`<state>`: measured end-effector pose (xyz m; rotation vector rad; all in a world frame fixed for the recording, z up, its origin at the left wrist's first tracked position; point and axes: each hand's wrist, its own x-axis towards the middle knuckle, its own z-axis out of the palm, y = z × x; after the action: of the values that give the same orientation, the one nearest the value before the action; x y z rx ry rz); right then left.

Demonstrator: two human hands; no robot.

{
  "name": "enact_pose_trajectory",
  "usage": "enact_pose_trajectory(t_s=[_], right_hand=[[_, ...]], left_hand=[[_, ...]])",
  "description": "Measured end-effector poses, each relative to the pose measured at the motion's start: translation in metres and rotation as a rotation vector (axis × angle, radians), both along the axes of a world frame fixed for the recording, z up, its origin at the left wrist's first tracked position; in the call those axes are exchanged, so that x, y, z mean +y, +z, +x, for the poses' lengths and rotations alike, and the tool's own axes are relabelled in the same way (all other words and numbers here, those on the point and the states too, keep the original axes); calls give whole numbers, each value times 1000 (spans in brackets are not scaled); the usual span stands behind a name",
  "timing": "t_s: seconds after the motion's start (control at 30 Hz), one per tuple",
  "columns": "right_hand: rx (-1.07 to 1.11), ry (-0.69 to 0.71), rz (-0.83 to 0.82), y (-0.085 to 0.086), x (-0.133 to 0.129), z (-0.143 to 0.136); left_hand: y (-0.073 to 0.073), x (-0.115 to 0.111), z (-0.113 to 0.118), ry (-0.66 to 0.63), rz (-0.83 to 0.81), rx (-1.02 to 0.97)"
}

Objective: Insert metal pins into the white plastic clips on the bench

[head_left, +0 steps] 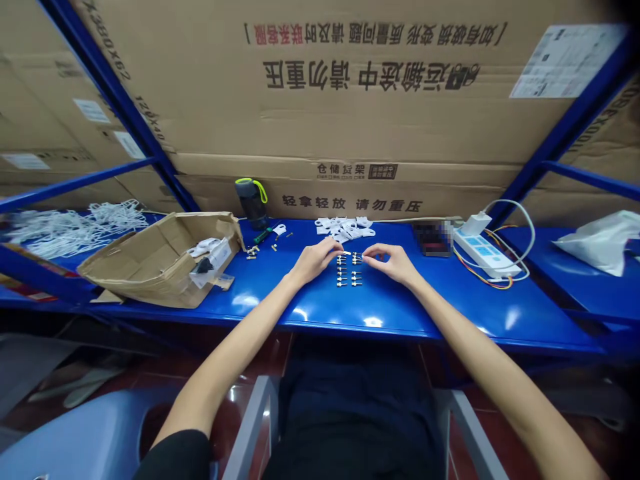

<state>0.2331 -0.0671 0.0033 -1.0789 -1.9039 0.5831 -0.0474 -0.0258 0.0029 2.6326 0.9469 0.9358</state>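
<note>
Small pin-like metal parts (341,271) with brass-coloured and pale ends lie in two short columns on the blue table (400,303). My left hand (316,260) is at the top of the left column, thumb and fingers pinched on a small brass-coloured part (347,253). Across from it, my right hand (393,262) has its thumb and forefinger closed at the top of the right column, on a small pin-like metal part (357,256). Just behind the hands lies a pile of white plastic pieces (345,229). The fingertips are too small to show fine detail.
To the left stand an open cardboard box (145,267) and a dark bottle (251,203) with a green strap. Near them lie a green-handled screwdriver (262,235) and loose brass pieces (252,253). A dark tray (433,239) and a white power strip (485,253) with cables sit right.
</note>
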Motion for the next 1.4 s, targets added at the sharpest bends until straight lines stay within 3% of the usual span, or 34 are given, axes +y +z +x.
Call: enact_pose_trajectory(t_s=[0.43,0.77,1.03,1.2,1.4], right_hand=[[127,48,-52,4,-6,-7],[201,94,-121,-6,-1,-12],[216,88,-99,-5,-1,-11],[156,62,-29,-1,-5,-10],[109,46,16,2,-9,-11]], left_hand=[[-3,-7,13,-21,177,133],[-7,-9,19,-30,346,180],[-7,-10,18,-12,199,86],[-8,-5,12,7,96,-78],[-11,-4,10,-54,97,-143]])
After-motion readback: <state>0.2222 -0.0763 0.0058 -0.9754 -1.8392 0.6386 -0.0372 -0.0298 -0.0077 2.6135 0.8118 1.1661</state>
